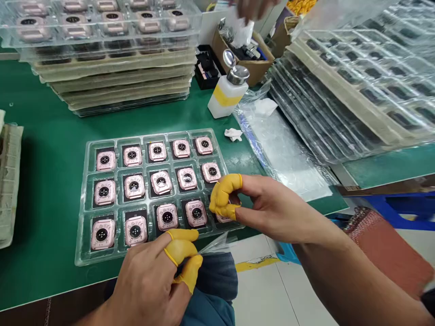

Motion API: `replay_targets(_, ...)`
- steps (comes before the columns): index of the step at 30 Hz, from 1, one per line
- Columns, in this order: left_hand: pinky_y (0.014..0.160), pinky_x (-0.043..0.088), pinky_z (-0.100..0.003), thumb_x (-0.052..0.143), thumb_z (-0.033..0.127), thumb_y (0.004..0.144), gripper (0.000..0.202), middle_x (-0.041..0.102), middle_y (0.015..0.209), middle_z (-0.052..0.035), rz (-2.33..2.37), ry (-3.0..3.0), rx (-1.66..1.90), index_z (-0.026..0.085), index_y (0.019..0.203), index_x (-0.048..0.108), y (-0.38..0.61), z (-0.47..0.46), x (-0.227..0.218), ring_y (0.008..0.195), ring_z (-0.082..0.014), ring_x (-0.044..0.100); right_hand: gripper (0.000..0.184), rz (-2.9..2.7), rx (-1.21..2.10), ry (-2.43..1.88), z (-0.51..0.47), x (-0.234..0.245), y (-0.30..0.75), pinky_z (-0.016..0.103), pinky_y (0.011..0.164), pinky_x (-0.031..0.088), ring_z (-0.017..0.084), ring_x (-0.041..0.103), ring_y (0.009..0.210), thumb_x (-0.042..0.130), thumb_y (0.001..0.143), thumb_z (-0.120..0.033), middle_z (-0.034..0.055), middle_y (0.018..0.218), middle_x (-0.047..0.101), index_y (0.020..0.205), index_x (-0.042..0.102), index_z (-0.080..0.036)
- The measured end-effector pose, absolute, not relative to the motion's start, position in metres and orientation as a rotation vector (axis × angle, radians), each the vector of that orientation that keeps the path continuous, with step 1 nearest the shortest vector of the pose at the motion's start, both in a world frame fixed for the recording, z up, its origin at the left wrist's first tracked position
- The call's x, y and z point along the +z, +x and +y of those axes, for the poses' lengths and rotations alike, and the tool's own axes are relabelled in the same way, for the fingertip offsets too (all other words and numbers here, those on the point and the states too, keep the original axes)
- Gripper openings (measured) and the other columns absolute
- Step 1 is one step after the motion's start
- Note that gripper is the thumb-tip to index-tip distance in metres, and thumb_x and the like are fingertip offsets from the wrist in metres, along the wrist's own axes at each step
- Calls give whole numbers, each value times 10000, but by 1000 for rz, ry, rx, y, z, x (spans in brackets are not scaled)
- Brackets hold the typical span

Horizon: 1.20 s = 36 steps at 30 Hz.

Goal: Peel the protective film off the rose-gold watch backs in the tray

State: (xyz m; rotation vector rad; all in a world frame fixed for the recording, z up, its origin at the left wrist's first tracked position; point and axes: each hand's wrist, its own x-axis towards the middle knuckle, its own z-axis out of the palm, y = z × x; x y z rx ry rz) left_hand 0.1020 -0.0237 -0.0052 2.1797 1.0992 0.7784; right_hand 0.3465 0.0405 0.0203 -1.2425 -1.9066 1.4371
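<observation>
A clear plastic tray point(86, 199) lies on the green mat, holding rows of pink square watch cases point(166, 216). My right hand point(268, 206), with yellow finger cots, pinches at the pink case point(223, 218) in the tray's bottom right cell. My left hand point(159, 276), also in yellow cots, is curled at the tray's front edge and pinches a thin clear film point(217, 244) that stretches toward the right hand.
Stacks of filled clear trays stand at the back left point(108, 50) and at the right point(356, 86). A white pump bottle point(227, 90), a crumpled wipe point(233, 134) and cardboard boxes point(251, 61) sit behind. Another person's hand point(251, 9) shows at the top. The table edge is near me.
</observation>
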Motion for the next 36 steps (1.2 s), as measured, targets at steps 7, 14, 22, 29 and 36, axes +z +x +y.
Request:
replay_targets(7, 437, 484, -184, 546, 146, 889, 181, 760, 806, 39, 1157, 1976, 669, 222, 942, 702, 95, -24, 9, 509, -83, 618, 111, -1908, 1315, -1147, 4, 25, 353, 284, 705, 509, 150, 597, 816, 641, 913, -90, 19, 894, 640, 922, 619, -198)
replay_targets(14, 376, 412, -189, 531, 185, 868, 188, 695, 679, 58, 1237, 1933, 601, 238, 868, 711, 96, -26, 10, 431, -85, 517, 258, -2034, 1209, -1059, -5, 26, 349, 243, 749, 471, 120, 553, 858, 618, 863, 37, -14, 906, 616, 933, 597, -211)
replay_targets(22, 373, 418, -210, 409, 115, 739, 337, 686, 655, 38, 1265, 2120, 632, 213, 830, 719, 100, -25, 10, 430, -103, 551, 354, -2021, 1218, -1019, -7, 21, 346, 247, 770, 467, 120, 552, 850, 534, 764, 107, -20, 883, 624, 908, 603, -209)
replay_targets(29, 502, 539, -275, 465, 91, 868, 234, 755, 909, -35, 1075, 2352, 553, 219, 859, 662, 103, -29, 6, 628, -162, 700, 214, -1743, 1461, -1101, 13, 22, 351, 261, 669, 477, 129, 574, 753, 563, 816, -8, -26, 817, 629, 829, 589, -220)
replay_targets(36, 507, 538, -337, 527, 123, 935, 150, 797, 1081, -108, 1091, 2578, 701, 188, 906, 659, 108, -31, -11, 636, -200, 713, 207, -2127, 1402, -1213, 58, 21, 327, 222, 570, 409, 94, 538, 641, 556, 766, -1, -53, 754, 664, 793, 615, -198)
